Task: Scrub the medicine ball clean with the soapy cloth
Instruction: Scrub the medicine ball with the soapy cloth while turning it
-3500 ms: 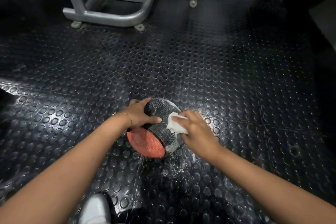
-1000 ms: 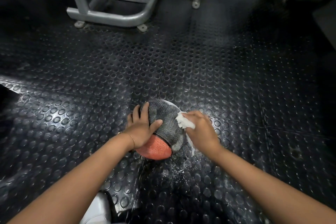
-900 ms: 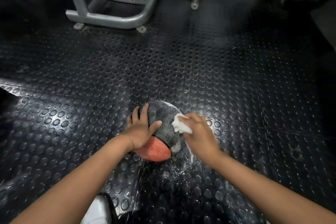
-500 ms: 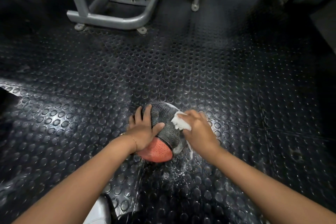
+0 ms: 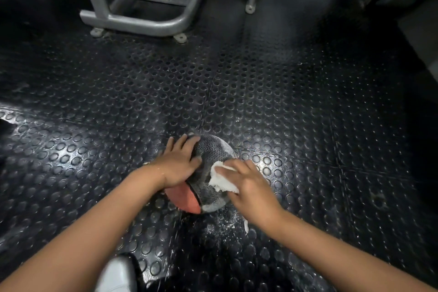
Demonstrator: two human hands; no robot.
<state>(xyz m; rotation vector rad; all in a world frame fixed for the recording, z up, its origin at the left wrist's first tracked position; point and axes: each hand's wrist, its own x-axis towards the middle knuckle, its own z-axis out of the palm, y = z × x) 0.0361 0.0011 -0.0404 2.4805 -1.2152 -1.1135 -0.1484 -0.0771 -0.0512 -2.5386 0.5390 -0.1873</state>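
Obs.: ball (image 5: 213, 156) sits on the studded rubber floor (image 5: 308, 125), directly in front of the person, grey textured panel up, orange panel low on the near-left side.

Left hand (image 5: 176, 165): fingers spread and curved over the ball's far-left top, thumb lying across the grey panel, gripping it to steady it.

Right hand (image 5: 251, 187): fingers bent over a bunched white cloth (image 5: 221, 181), gripping it and pressing it onto the grey panel's near-right face. Hand is motion-blurred. A loose end of the cloth shows below the wrist.

White suds (image 5: 220, 223) speckle the floor just in front of the ball.

Risks, judged from this state:
1. The ball is round, wet and held from one side only. A hard stroke toward the left could roll it out from under the left hand. Cause: soap film under the palm.
2. Wet studs offer little friction, so the ball may skate away across the floor toward the grey machine frame (image 5: 142, 22), which stands well apart at the far side.
3. The orange panel and the underside face down, so they are likely to be missed unless the ball is turned.
4. The white shoe (image 5: 116, 275) stands near the suds: slip hazard on rising.
5. The loose end of the cloth may drag floor grit back onto the ball.
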